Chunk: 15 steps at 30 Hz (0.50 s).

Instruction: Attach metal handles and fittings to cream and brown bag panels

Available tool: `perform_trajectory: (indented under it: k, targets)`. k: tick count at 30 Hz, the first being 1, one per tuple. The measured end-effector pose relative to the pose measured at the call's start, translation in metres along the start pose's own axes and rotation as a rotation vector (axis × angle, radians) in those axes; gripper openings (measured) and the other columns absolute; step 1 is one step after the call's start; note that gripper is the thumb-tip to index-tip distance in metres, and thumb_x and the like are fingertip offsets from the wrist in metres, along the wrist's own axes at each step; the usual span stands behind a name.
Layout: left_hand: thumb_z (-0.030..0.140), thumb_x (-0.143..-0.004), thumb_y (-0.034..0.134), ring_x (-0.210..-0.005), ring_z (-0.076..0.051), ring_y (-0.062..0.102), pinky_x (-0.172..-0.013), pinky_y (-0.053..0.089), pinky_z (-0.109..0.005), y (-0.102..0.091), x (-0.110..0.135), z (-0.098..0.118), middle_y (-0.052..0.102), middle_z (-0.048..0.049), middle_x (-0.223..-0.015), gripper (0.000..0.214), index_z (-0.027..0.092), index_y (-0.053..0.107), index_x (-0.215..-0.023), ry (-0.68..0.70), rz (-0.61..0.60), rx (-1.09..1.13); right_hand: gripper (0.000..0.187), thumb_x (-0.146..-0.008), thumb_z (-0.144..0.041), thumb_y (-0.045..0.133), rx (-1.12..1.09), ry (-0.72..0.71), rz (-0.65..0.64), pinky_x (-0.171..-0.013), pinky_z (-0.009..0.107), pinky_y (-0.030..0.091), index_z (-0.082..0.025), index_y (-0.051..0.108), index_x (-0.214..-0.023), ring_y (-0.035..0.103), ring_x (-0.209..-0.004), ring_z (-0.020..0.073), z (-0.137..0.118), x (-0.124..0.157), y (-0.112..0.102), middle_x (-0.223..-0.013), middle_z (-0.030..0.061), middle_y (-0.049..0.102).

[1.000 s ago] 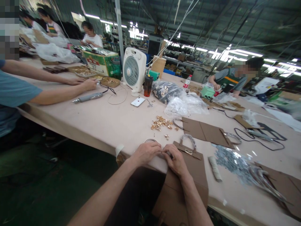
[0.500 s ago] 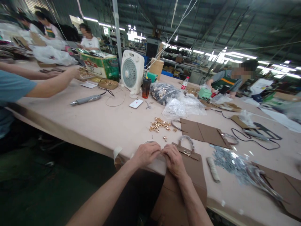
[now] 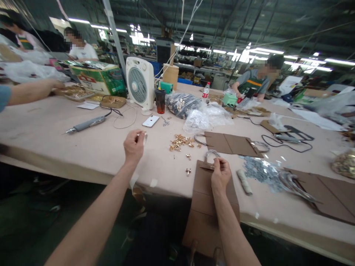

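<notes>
My left hand [image 3: 134,146] is raised over the table at left of centre. Its fingers are closed on what looks like a roll of clear tape [image 3: 145,139], mostly hidden by the hand. My right hand [image 3: 221,174] pinches at the top of a brown bag panel [image 3: 206,186], beside its small metal fitting and under the wrapped handle [image 3: 212,153]. What lies between those fingertips is too small to tell. The panel hangs over the table's front edge. Loose gold metal fittings [image 3: 181,142] lie between my hands, with two single ones [image 3: 188,171] closer to me.
Another brown panel [image 3: 233,143] lies behind my right hand. Grey flat pieces [image 3: 259,173] and a rolled cloth-like cylinder [image 3: 244,182] are to the right. A fan [image 3: 140,83], phone [image 3: 150,121] and electric screwdriver [image 3: 85,125] stand or lie farther back. A co-worker's arm [image 3: 33,91] reaches in from the left.
My hands were together at the table edge and are now apart. The left has moved up and left with the roll; the right has moved right, onto the bag panel's top.
</notes>
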<state>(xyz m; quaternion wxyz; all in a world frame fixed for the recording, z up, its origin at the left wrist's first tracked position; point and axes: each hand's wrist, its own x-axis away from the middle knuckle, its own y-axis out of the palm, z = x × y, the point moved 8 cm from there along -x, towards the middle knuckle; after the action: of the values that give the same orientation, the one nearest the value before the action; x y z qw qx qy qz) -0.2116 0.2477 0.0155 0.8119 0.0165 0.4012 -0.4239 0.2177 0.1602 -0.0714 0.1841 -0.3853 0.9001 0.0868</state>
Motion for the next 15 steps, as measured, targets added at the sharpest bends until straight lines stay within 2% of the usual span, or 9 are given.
perform_trajectory:
  k: [1, 3, 7, 9, 11, 13, 15]
  targets:
    - [0.041, -0.101, 0.057, -0.092, -0.019, 0.063, -0.084, 0.051, -0.030, -0.006, -0.008, -0.005, 0.071, -0.0068, -0.105, 0.027, 0.019, 0.073, -0.106, 0.064, -0.002, -0.040, 0.037, -0.092, -0.052, 0.067, -0.018, 0.016, 0.001, -0.078, 0.032, 0.051, -0.016, 0.067, -0.102, 0.062, -0.082, 0.0186, 0.002, -0.001, 0.001, -0.090, 0.0058, 0.069]
    - [0.042, -0.100, 0.058, -0.101, -0.020, 0.064, -0.090, 0.051, -0.030, -0.008, -0.013, -0.017, 0.070, -0.0075, -0.110, 0.027, 0.022, 0.075, -0.105, 0.189, -0.093, -0.100, 0.038, -0.091, -0.052, 0.068, -0.041, 0.013, -0.026, -0.080, 0.033, 0.051, -0.016, 0.067, -0.100, 0.063, -0.083, 0.0188, 0.002, -0.002, 0.005, -0.090, 0.0057, 0.069]
    - [0.042, -0.101, 0.053, -0.089, -0.017, 0.066, -0.084, 0.053, -0.029, 0.006, 0.010, -0.047, 0.068, -0.0053, -0.120, 0.027, 0.029, 0.076, -0.109, 0.335, -0.416, -0.234, 0.036, -0.090, -0.051, 0.070, -0.029, -0.013, -0.106, -0.081, 0.035, 0.050, -0.016, 0.069, -0.099, 0.062, -0.082, 0.0192, -0.001, 0.002, 0.014, -0.091, 0.0061, 0.069]
    - [0.040, -0.102, 0.049, -0.087, -0.016, 0.067, -0.082, 0.055, -0.029, 0.013, 0.026, -0.058, 0.066, -0.0045, -0.129, 0.030, 0.032, 0.074, -0.117, 0.366, -0.564, -0.283, 0.036, -0.089, -0.052, 0.071, -0.015, -0.011, -0.145, -0.079, 0.034, 0.049, -0.016, 0.070, -0.098, 0.061, -0.080, 0.0190, 0.000, 0.004, 0.017, -0.089, 0.0054, 0.069]
    - [0.037, -0.102, 0.045, -0.096, -0.018, 0.069, -0.088, 0.056, -0.032, 0.017, 0.036, -0.066, 0.060, -0.0046, -0.141, 0.038, 0.034, 0.065, -0.134, 0.361, -0.687, -0.331, 0.037, -0.089, -0.052, 0.070, -0.014, -0.001, -0.174, -0.078, 0.034, 0.049, -0.016, 0.070, -0.097, 0.061, -0.080, 0.0189, 0.003, 0.005, 0.019, -0.087, 0.0048, 0.068]
    - [0.036, -0.103, 0.042, -0.107, -0.021, 0.068, -0.095, 0.056, -0.036, 0.020, 0.040, -0.070, 0.052, -0.0046, -0.153, 0.047, 0.035, 0.052, -0.149, 0.331, -0.782, -0.418, 0.037, -0.089, -0.052, 0.071, -0.019, 0.015, -0.195, -0.079, 0.033, 0.049, -0.016, 0.071, -0.096, 0.061, -0.080, 0.0188, 0.006, 0.005, 0.020, -0.087, 0.0047, 0.069]
    - [0.038, -0.103, 0.043, -0.117, -0.026, 0.065, -0.101, 0.054, -0.042, 0.024, 0.039, -0.067, 0.043, -0.0049, -0.162, 0.051, 0.033, 0.047, -0.153, 0.325, -0.835, -0.522, 0.037, -0.088, -0.052, 0.071, -0.025, 0.030, -0.204, -0.079, 0.033, 0.048, -0.016, 0.071, -0.096, 0.061, -0.080, 0.0186, 0.007, 0.004, 0.021, -0.087, 0.0046, 0.070]
